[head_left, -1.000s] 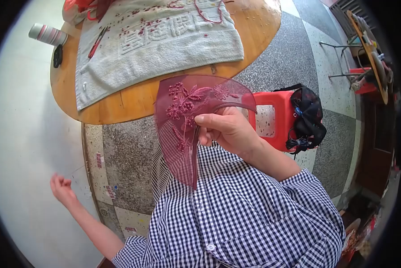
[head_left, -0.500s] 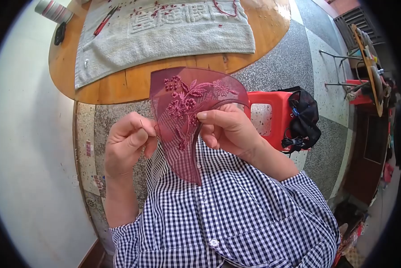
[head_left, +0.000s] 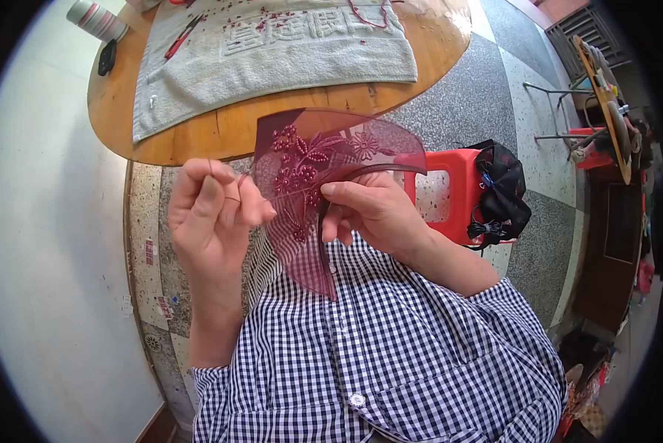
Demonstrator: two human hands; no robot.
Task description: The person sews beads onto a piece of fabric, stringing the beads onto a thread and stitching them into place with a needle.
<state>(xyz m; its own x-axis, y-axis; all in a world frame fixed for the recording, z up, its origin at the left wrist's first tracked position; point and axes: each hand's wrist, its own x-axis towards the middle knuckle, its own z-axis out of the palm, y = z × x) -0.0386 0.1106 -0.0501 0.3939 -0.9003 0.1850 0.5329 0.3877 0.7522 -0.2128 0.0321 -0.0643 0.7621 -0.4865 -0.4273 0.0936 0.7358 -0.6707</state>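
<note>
A sheer burgundy fabric piece (head_left: 302,262) with beaded flower embroidery (head_left: 294,177) and a dark bound edge is stretched out before my checked shirt. My right hand (head_left: 372,210) pinches its inner edge between thumb and fingers, just beside the beads. To the left of the fabric, my left hand (head_left: 213,207) is raised, with thumb and forefinger closed on a thin needle (head_left: 210,167). A dark red thread (head_left: 232,198) runs across the fingers of that hand toward the fabric. The needle's lower part is hidden by the fingertips.
Ahead is a wooden table (head_left: 272,103) with a white towel (head_left: 287,70). On it lie scattered red beads (head_left: 265,31), a red-handled tool (head_left: 183,37) and a red cord (head_left: 368,18). A red stool (head_left: 438,184) with a black mesh bag (head_left: 503,188) stands at right.
My left hand has risen slightly and turned, its lower fingers spreading toward the fabric with thread across them. My right hand keeps its hold on the fabric. The view has shifted a little.
</note>
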